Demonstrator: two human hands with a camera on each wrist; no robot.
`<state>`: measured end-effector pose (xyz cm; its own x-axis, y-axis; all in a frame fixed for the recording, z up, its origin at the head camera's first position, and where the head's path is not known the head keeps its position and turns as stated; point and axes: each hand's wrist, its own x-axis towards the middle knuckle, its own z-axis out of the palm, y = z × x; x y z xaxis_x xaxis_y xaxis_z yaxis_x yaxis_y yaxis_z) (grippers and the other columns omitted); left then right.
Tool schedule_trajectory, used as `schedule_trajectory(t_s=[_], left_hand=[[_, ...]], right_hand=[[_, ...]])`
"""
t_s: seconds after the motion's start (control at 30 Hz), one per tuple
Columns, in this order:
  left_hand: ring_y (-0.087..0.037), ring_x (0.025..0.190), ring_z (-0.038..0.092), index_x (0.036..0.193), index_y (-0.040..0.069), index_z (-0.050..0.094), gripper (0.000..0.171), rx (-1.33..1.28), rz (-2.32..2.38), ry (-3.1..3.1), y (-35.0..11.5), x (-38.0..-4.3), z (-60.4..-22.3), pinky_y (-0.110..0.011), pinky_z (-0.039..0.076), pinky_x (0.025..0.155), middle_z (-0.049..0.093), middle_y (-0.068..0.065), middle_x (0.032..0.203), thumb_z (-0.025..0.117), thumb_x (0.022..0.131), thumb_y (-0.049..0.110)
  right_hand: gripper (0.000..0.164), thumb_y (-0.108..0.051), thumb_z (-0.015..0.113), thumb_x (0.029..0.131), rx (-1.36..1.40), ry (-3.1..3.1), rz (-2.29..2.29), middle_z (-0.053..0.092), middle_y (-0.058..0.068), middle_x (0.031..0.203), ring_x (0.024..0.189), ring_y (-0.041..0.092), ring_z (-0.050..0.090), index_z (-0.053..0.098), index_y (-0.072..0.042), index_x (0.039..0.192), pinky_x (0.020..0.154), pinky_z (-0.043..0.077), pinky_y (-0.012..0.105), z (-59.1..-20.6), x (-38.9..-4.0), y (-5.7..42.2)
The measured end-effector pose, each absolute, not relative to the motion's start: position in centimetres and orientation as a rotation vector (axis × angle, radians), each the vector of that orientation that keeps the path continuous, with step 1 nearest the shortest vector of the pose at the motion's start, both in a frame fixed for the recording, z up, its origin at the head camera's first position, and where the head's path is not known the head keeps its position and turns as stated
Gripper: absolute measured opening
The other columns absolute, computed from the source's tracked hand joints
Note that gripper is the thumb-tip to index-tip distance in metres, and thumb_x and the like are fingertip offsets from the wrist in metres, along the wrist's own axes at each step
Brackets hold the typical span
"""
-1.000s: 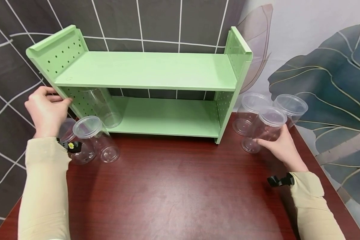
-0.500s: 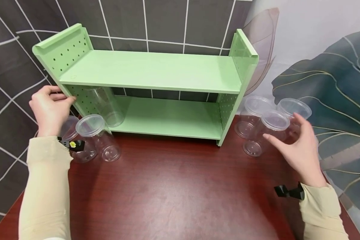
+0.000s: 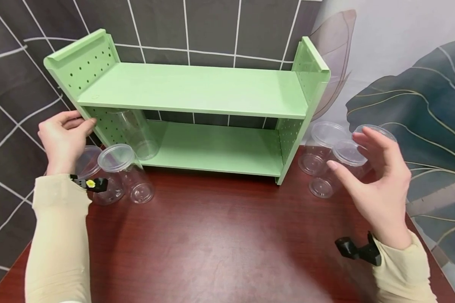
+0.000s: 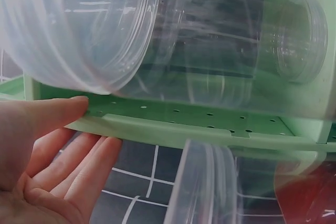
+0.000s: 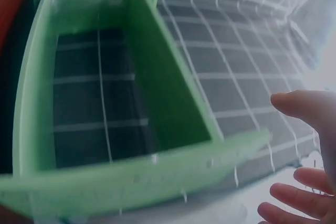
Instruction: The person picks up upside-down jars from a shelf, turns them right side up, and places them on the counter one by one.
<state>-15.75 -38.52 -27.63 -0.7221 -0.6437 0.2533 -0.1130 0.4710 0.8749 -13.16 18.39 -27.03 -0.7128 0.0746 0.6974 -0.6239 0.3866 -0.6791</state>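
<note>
My left hand [image 3: 64,134] pinches the edge of the left side panel of a green two-tier shelf [image 3: 193,88], thumb on one side and fingers on the other. Beside that hand, two clear plastic jars [image 3: 117,159] with lids stand on the table. A tall clear jar [image 3: 140,136] is on the lower tier at the left end. My right hand [image 3: 383,181], fingers spread and slightly bent, holds nothing. It overlaps a group of three clear jars [image 3: 321,186] right of the shelf, partly hiding two of them. In the right wrist view its thumb and fingers are apart.
The red-brown wooden table [image 3: 212,240] extends in front of the shelf. A dark grid-patterned wall covering [image 3: 208,25] stands behind and to the left. On the right hangs a leaf-patterned covering [image 3: 405,101] along the table's side.
My right hand has let go of the front jar in the right group and drawn up and back, its fingers spreading. The left hand keeps its hold; the head view has shifted slightly.
</note>
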Motion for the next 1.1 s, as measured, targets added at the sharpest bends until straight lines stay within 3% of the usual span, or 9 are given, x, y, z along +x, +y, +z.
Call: schedule_trajectory(t_s=[0.2, 0.4, 0.57, 0.7, 0.77, 0.97, 1.03, 1.1], left_hand=[[0.015, 0.061, 0.060, 0.131, 0.003, 0.067, 0.047, 0.628, -1.233, -2.140, -38.4, -16.0, -27.3, -0.005, 0.048, 0.063, 0.057, 0.036, 0.064, 0.078, 0.089, 0.020], [0.017, 0.063, 0.059, 0.131, 0.003, 0.068, 0.047, 0.613, -1.179, -2.155, -38.2, -16.4, -27.3, -0.006, 0.047, 0.066, 0.055, 0.038, 0.064, 0.078, 0.090, 0.024], [0.020, 0.063, 0.057, 0.130, 0.005, 0.069, 0.046, 0.612, -1.135, -2.162, -38.1, -16.3, -27.7, -0.008, 0.043, 0.079, 0.053, 0.040, 0.064, 0.077, 0.090, 0.027], [0.021, 0.062, 0.055, 0.129, 0.003, 0.069, 0.046, 0.573, -1.117, -2.158, -38.2, -16.3, -27.8, -0.009, 0.023, 0.104, 0.053, 0.041, 0.064, 0.077, 0.090, 0.026], [0.021, 0.063, 0.055, 0.129, 0.003, 0.069, 0.046, 0.574, -1.113, -2.156, -38.3, -16.3, -27.7, -0.009, 0.023, 0.103, 0.053, 0.041, 0.064, 0.077, 0.090, 0.026], [0.021, 0.062, 0.054, 0.130, 0.004, 0.069, 0.047, 0.607, -1.094, -2.164, -38.3, -16.0, -27.7, -0.011, 0.025, 0.103, 0.051, 0.042, 0.063, 0.076, 0.091, 0.028], [0.022, 0.061, 0.053, 0.130, 0.003, 0.068, 0.047, 0.599, -1.084, -2.172, -38.4, -15.9, -27.8, -0.015, 0.011, 0.111, 0.050, 0.042, 0.062, 0.075, 0.091, 0.028], [0.022, 0.062, 0.053, 0.131, 0.004, 0.068, 0.048, 0.614, -1.086, -2.175, -38.3, -15.7, -28.0, -0.015, 0.015, 0.111, 0.050, 0.042, 0.063, 0.075, 0.091, 0.029]], right_hand=[[0.068, 0.017, 0.083, 0.069, 0.602, -2.028, 1.384, 0.068, 0.019, 0.119, 0.110, 0.016, 0.065, 0.063, 0.003, 0.133, 0.098, 0.049, 0.025, -26.6, -13.4, 15.5], [0.060, 0.015, 0.083, 0.071, 0.823, -2.088, 1.424, 0.069, 0.018, 0.118, 0.111, 0.023, 0.066, 0.063, 0.007, 0.127, 0.100, 0.049, 0.034, -27.3, -14.0, 11.3], [0.054, -0.001, 0.086, 0.080, 1.015, -2.166, 1.523, 0.069, 0.009, 0.123, 0.114, 0.024, 0.065, 0.063, 0.000, 0.129, 0.100, 0.050, 0.038, -30.7, -16.2, 7.3], [0.056, -0.026, 0.086, 0.085, 1.086, -2.276, 1.581, 0.066, -0.003, 0.128, 0.118, 0.016, 0.062, 0.063, -0.014, 0.134, 0.102, 0.049, 0.033, -34.2, -18.4, 3.5], [0.059, -0.035, 0.085, 0.085, 1.110, -2.341, 1.591, 0.065, -0.005, 0.131, 0.121, 0.015, 0.061, 0.062, -0.015, 0.136, 0.104, 0.047, 0.030, -35.2, -19.0, 1.4], [0.067, -0.034, 0.083, 0.086, 1.116, -2.473, 1.625, 0.060, 0.006, 0.140, 0.127, 0.026, 0.057, 0.056, -0.008, 0.142, 0.107, 0.044, 0.032, -36.8, -21.0, -4.7], [0.069, -0.034, 0.083, 0.086, 1.082, -2.504, 1.637, 0.059, 0.006, 0.141, 0.128, 0.026, 0.057, 0.055, -0.008, 0.143, 0.107, 0.044, 0.033, -36.9, -21.7, -6.5], [0.070, -0.035, 0.084, 0.085, 1.049, -2.530, 1.637, 0.059, 0.006, 0.142, 0.128, 0.026, 0.057, 0.055, -0.008, 0.144, 0.106, 0.045, 0.033, -36.7, -22.3, -8.4]])
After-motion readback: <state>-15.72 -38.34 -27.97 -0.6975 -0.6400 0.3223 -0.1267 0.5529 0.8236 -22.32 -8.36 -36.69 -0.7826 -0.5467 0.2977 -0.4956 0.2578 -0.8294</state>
